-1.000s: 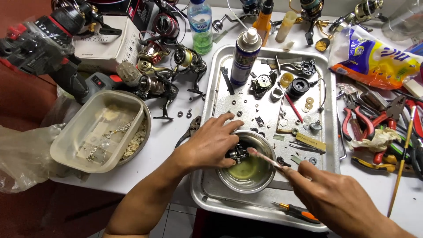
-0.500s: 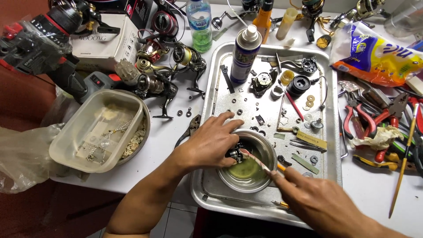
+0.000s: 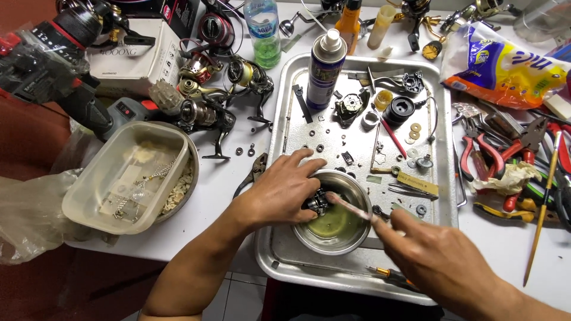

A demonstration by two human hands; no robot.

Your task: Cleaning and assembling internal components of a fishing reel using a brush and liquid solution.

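Note:
My left hand (image 3: 278, 191) grips a small dark metal reel part (image 3: 316, 202) over a round steel bowl (image 3: 333, 238) holding yellowish liquid. My right hand (image 3: 433, 257) holds a thin brush (image 3: 351, 208), its tip touching the part at the bowl's left rim. The bowl stands at the front of a metal tray (image 3: 279, 122) strewn with several small screws, washers and gears. A tall spray can (image 3: 324, 68) stands upright at the tray's back.
Several fishing reels (image 3: 205, 110) and a cardboard box (image 3: 134, 56) lie left of the tray. A plastic tub (image 3: 128, 175) sits front left, a green-tinted bottle (image 3: 263, 32) behind. Pliers (image 3: 485, 157), a crumpled rag (image 3: 514, 175) and a yellow bag (image 3: 505, 62) are on the right. A screwdriver (image 3: 389, 274) lies at the tray's front.
My right hand has shifted the brush leftward in the bowl, onto the part. My left hand stays on the part at the bowl's rim.

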